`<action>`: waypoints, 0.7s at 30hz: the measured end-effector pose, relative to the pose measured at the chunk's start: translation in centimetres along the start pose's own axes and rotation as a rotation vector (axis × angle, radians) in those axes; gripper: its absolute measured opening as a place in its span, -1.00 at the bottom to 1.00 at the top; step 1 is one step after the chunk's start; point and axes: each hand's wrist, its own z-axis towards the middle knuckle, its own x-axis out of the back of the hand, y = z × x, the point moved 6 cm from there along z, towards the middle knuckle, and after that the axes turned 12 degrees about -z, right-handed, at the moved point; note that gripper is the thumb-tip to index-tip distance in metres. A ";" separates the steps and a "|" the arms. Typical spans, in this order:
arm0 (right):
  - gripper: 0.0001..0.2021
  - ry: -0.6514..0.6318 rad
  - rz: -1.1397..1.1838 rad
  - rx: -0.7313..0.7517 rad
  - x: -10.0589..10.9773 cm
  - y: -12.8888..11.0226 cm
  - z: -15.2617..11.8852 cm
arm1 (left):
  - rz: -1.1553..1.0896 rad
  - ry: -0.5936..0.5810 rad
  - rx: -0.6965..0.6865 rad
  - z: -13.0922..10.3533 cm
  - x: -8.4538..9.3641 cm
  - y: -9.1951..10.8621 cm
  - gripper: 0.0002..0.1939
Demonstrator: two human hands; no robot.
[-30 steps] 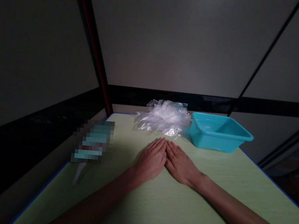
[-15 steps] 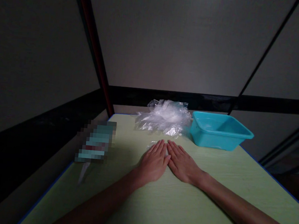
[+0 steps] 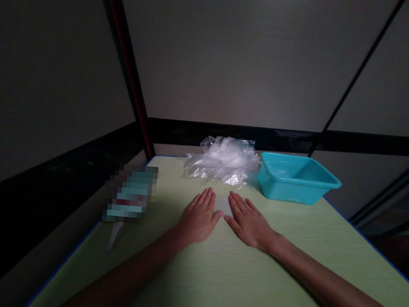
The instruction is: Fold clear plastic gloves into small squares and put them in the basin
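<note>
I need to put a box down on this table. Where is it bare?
Bare: the near table between the forearms, and right of the right hand below the teal tub. Crowded: far edge, plastic bags beside the tub; left hand lies mid-table.

There were 2 bare hands, the left hand (image 3: pixel 199 217) and the right hand (image 3: pixel 248 222), 1 clear plastic sheet (image 3: pixel 222 205) between them, 1 heap of clear plastic bags (image 3: pixel 223 161), 1 turquoise tub (image 3: pixel 295 183), 1 blurred-out packet (image 3: pixel 131 194) and 1 green desk (image 3: pixel 232 280).

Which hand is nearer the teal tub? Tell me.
Right. The right hand lies flat on the table, just short of the teal tub; the left hand lies flat farther to the left.
</note>
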 end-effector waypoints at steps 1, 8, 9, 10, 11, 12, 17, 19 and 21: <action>-0.40 0.007 0.004 -0.001 0.0 0.0 0.0 | -0.005 0.002 0.002 0.0 0.1 -0.1 -0.45; -0.35 -0.017 0.020 -0.008 -0.1 0.6 -0.1 | -0.037 -0.003 0.024 -0.1 0.2 -0.2 -0.40; -0.34 -0.026 0.021 -0.016 -0.1 0.8 -0.2 | -0.038 -0.005 0.027 -0.1 0.2 -0.3 -0.40; -0.33 -0.034 0.024 -0.027 -0.2 1.1 -0.3 | -0.039 -0.010 0.031 -0.1 0.2 -0.3 -0.39; -0.32 -0.038 0.030 -0.037 -0.2 1.4 -0.4 | -0.042 -0.017 0.033 -0.1 0.1 -0.3 -0.38; -0.32 -0.037 0.040 -0.044 -0.2 1.6 -0.5 | -0.048 -0.025 0.037 -0.1 0.1 -0.4 -0.37; -0.43 0.022 0.285 -0.022 0.0 3.6 -0.7 | -0.150 -0.029 0.049 -0.3 0.4 -1.2 -0.37; -0.54 0.101 0.491 -0.097 0.1 5.2 -0.4 | -0.208 -0.022 0.017 -0.4 0.9 -1.4 -0.37; -0.63 0.193 0.662 -0.162 0.1 6.7 0.0 | -0.237 -0.023 -0.056 -0.7 1.5 -1.2 -0.35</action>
